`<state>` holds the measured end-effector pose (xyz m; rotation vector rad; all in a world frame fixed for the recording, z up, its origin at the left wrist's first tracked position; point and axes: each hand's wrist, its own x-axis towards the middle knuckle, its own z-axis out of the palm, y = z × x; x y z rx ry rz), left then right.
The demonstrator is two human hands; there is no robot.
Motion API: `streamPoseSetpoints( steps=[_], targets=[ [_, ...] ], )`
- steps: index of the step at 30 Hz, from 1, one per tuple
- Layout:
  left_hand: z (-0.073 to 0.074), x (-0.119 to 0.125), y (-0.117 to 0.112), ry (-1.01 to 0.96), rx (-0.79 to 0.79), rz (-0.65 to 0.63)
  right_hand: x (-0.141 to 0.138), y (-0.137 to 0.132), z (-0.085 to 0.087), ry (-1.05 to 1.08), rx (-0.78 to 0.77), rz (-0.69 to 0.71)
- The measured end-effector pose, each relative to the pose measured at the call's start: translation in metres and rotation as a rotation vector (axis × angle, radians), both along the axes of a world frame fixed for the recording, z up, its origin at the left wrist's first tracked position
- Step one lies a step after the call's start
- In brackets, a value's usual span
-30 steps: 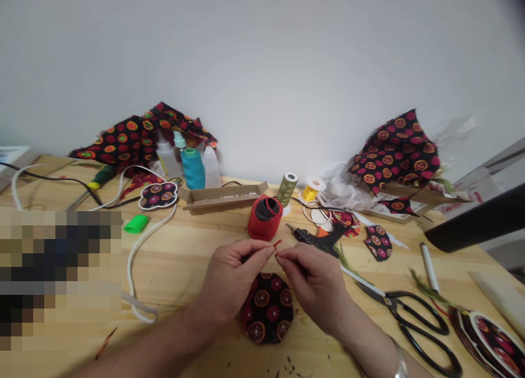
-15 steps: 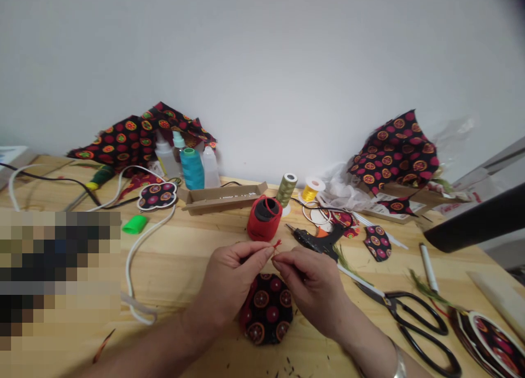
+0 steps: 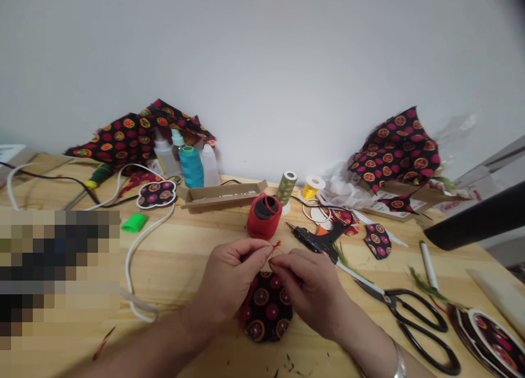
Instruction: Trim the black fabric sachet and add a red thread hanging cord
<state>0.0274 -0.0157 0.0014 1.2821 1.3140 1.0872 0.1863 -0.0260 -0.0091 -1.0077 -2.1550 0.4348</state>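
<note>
My left hand (image 3: 233,277) and my right hand (image 3: 314,290) meet at the middle of the wooden table (image 3: 184,263). Both pinch a short end of red thread (image 3: 276,245) between thumb and forefinger. Under the hands lies a round black fabric piece with red and orange circles (image 3: 266,312). A red thread spool (image 3: 264,216) stands just behind the fingertips.
Black scissors (image 3: 414,323) and a black glue gun (image 3: 318,238) lie to the right. Teal (image 3: 192,167), olive (image 3: 286,187) and yellow (image 3: 310,191) spools, bottles, a cardboard tray (image 3: 223,196), a white cord (image 3: 131,263) and patterned fabric heaps (image 3: 394,148) line the back.
My right hand has drawn slightly down and left, closer to my left hand. The thread end stays pinched; nothing else moved.
</note>
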Motion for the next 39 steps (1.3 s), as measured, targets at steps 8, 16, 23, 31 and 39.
streamPoseSetpoints(
  steps=[8,16,23,31,39],
  targets=[
    [-0.001,-0.001,0.000,0.021,0.004,-0.002,0.002,0.000,0.000,-0.223,0.244,-0.067],
    [0.000,0.001,0.000,0.079,0.086,-0.079,0.008,0.002,0.003,-0.304,0.413,-0.080],
    [-0.003,0.001,-0.002,0.037,0.100,-0.227,0.011,0.004,0.007,-0.235,0.390,-0.093],
    [0.002,0.001,-0.003,0.017,0.050,-0.280,0.013,0.011,0.008,0.044,0.072,-0.119],
    [0.003,0.000,-0.001,-0.068,-0.002,-0.172,0.009,0.013,0.011,0.213,-0.183,-0.171]
  ],
)
